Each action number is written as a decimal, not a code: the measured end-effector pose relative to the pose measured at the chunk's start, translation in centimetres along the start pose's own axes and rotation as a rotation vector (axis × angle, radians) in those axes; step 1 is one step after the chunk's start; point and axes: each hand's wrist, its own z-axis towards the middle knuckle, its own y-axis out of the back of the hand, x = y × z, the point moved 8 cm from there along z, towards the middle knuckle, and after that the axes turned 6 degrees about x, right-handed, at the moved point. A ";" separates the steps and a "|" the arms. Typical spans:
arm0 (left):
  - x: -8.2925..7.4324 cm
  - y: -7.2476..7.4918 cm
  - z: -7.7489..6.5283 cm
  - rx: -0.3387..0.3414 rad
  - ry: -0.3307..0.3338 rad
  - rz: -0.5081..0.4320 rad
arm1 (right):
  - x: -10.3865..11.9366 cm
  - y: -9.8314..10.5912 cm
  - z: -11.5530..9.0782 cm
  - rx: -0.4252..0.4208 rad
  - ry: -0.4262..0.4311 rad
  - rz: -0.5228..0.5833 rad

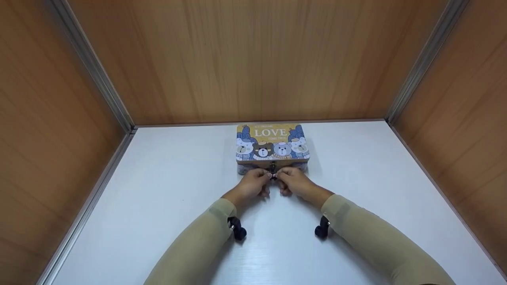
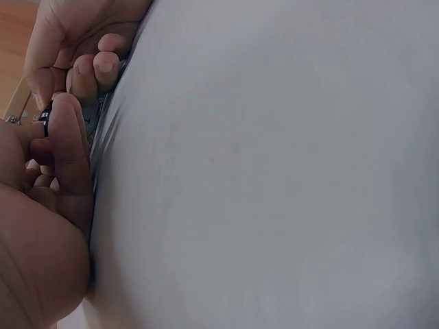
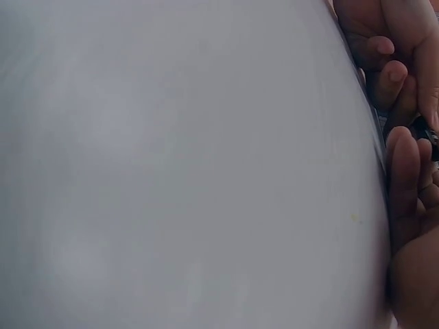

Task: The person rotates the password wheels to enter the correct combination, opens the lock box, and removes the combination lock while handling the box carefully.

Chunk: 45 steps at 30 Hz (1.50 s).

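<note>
A closed rectangular box [image 1: 272, 148] with bears and the word LOVE on its lid stands near the back of the white table. At the clasp on its front hangs a small black padlock [image 1: 273, 177], which shows light marks like number dials in the right wrist view. My left hand [image 1: 254, 183] pinches the padlock from the left between thumb and fingers. From the other side my right hand [image 1: 296, 183] pinches it too, its lower fingers curled beneath. The fingers hide much of the padlock in both wrist views.
The white table [image 1: 178, 178] is bounded by a wooden back panel [image 1: 257, 59] and wooden side panels, with metal rails at the corners. The back panel stands close behind the box. Small black devices [image 1: 237, 229] are strapped at both wrists.
</note>
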 end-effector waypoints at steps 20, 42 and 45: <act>0.0 -0.1 0.0 0.015 -0.011 -0.020 | -0.2 0.4 -0.1 -0.040 0.036 0.080; -0.1 -0.1 0.0 0.004 -0.013 -0.031 | -0.1 0.5 -0.1 -0.040 0.005 0.055; -0.1 -0.1 0.0 0.003 -0.010 -0.028 | -0.2 0.6 0.0 -0.045 0.004 0.077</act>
